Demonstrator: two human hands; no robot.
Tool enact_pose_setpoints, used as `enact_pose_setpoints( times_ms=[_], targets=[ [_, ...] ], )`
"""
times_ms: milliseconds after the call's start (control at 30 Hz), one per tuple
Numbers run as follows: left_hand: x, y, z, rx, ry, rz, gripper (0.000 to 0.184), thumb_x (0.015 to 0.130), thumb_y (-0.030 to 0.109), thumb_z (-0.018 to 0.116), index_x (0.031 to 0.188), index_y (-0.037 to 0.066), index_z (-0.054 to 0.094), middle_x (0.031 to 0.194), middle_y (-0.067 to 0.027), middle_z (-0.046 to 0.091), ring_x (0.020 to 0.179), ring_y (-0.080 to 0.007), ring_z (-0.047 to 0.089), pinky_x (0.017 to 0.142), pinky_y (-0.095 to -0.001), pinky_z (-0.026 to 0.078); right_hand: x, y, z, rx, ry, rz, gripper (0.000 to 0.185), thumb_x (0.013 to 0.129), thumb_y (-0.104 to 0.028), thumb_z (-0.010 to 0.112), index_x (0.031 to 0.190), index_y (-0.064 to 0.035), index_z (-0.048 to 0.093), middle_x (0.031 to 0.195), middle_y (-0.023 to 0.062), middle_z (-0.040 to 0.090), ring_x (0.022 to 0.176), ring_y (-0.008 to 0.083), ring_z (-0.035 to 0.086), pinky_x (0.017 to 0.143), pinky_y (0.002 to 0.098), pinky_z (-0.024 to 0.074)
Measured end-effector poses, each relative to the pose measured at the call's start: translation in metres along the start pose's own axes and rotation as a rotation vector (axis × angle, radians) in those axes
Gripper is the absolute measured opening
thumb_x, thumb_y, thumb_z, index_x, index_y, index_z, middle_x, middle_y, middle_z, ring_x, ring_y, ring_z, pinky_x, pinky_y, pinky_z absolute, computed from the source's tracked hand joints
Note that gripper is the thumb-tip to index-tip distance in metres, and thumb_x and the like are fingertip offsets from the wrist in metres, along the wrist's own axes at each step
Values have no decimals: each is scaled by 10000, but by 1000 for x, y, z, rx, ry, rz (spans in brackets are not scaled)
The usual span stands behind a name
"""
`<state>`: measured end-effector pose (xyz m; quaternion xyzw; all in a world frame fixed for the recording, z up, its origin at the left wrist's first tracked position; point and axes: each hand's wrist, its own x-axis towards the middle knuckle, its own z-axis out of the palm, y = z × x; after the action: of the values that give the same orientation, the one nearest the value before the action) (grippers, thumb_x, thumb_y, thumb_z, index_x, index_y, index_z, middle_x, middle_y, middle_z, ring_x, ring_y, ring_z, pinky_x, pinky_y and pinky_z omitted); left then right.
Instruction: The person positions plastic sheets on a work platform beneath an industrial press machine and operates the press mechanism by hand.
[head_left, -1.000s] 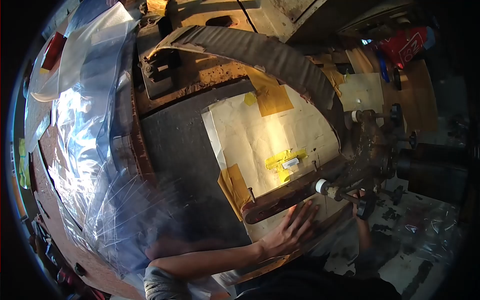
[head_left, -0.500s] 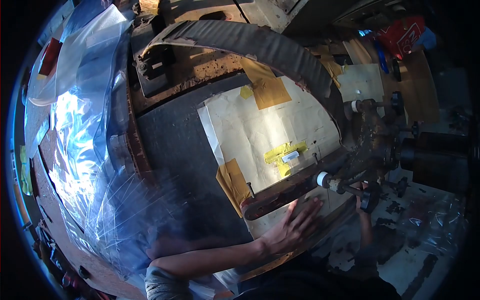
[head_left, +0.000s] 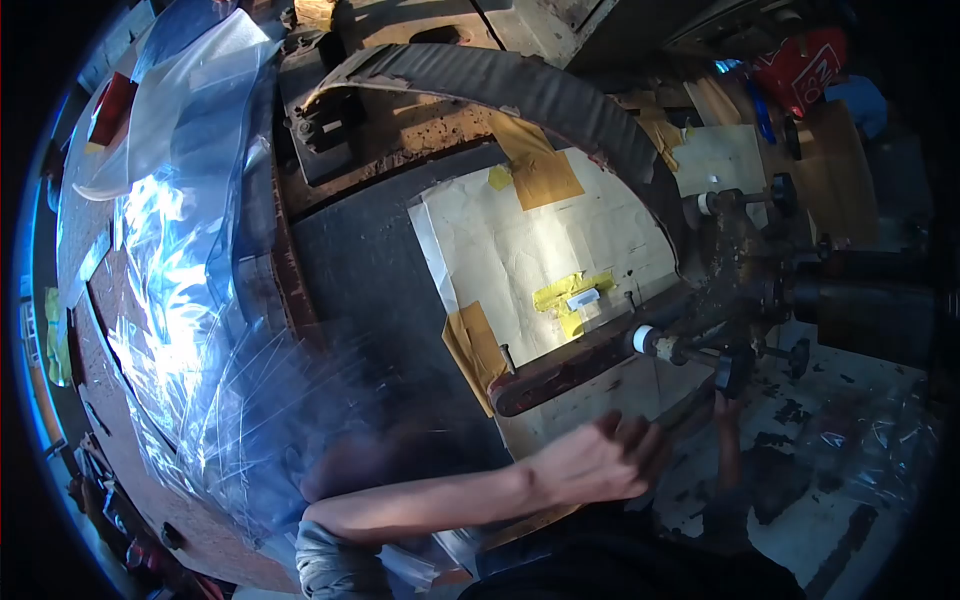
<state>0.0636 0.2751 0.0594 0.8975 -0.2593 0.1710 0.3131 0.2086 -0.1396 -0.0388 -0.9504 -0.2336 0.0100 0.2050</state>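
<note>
My left hand is raised over the near edge of the cream sheet, with its fingers curled in and blurred; anything inside them is hidden. At the lower right, my right hand has its fingertips at the black knob of the metal machine, partly hidden by it. A rusty flat arm of the machine crosses the sheet. Brown tape and yellow tape with a small white piece on it stick to the sheet. A wide dark belt curves above.
Shiny clear plastic sheets cover the left side. A dark cylinder extends from the machine at the right. A red bag lies at the upper right, and clear plastic at the lower right.
My left hand has lifted from lying spread on the sheet, and its fingers have curled in. My right hand remains by the black knob. The light has turned from warm to bluish.
</note>
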Motion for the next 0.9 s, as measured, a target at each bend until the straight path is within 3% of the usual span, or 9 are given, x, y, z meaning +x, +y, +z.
enact_pose_setpoints(
  times_ms=[33, 67, 133, 233, 300, 400, 500, 633, 900],
  targets=[
    [7, -15, -23, 94, 135, -64, 137, 696, 166, 635, 787, 63, 637, 765, -19, 577, 704, -127, 594, 528, -261, 462, 7, -9, -2, 3, 6, -24, 386, 887, -219, 514, 1187, 15, 582, 1157, 219, 580, 1108, 398, 516, 986, 449, 364],
    [12, -42, -30, 152, 418, -86, 121, 691, 201, 685, 693, 147, 577, 644, 30, 526, 502, -97, 510, 421, -238, 371, 13, -19, -3, 5, 11, -47, 389, 888, -214, 514, 1198, 11, 578, 1171, 218, 575, 1126, 398, 506, 1002, 453, 351],
    [6, -86, -71, 141, 412, -192, 161, 714, 183, 704, 631, 160, 568, 577, 28, 504, 431, -100, 460, 402, -272, 339, 21, -28, -6, -51, 7, -99, 398, 887, -219, 518, 1211, 5, 571, 1194, 215, 566, 1146, 402, 492, 1015, 468, 333],
    [-17, -131, -74, 44, 13, -272, 72, 797, 186, 688, 782, 115, 689, 661, 19, 594, 600, -189, 594, 531, -316, 468, 33, -36, -7, -162, 15, -194, 393, 896, -237, 514, 1201, 4, 570, 1189, 208, 568, 1147, 403, 485, 1023, 485, 316],
    [-23, -142, -58, 1, -63, -127, 91, 819, 204, 677, 865, 143, 726, 700, 12, 631, 638, -185, 628, 567, -315, 487, 35, -42, -9, -100, -27, -154, 387, 902, -248, 509, 1187, 4, 578, 1180, 210, 574, 1127, 412, 494, 1023, 493, 310],
    [-29, -145, -55, -6, -281, -238, 178, 833, 230, 669, 995, 202, 738, 799, 10, 686, 734, -194, 654, 679, -323, 512, 37, -46, -9, -71, -13, -140, 382, 908, -255, 504, 1174, 7, 585, 1160, 215, 585, 1097, 422, 508, 1020, 500, 309],
    [-38, -151, -38, -46, -262, -265, 263, 794, 218, 649, 1046, 236, 725, 961, -20, 698, 882, -235, 653, 824, -367, 517, 34, -44, -9, -50, -26, -118, 383, 908, -260, 508, 1165, 12, 590, 1143, 221, 594, 1075, 429, 520, 1007, 503, 316],
    [-41, -152, -29, -11, -408, -308, 258, 826, 211, 610, 1054, 219, 731, 923, -37, 704, 890, -245, 655, 810, -353, 532, 34, -37, -10, -14, -73, -99, 385, 911, -267, 511, 1159, 17, 592, 1139, 225, 595, 1073, 425, 522, 988, 506, 321],
    [-35, -144, -33, -42, -318, -263, 425, 822, 130, 559, 1198, 303, 657, 980, -4, 700, 940, -206, 659, 820, -316, 544, 33, -32, -9, -41, -70, -109, 402, 915, -265, 507, 1188, 21, 582, 1191, 219, 578, 1106, 418, 513, 1006, 491, 310]
  ],
)
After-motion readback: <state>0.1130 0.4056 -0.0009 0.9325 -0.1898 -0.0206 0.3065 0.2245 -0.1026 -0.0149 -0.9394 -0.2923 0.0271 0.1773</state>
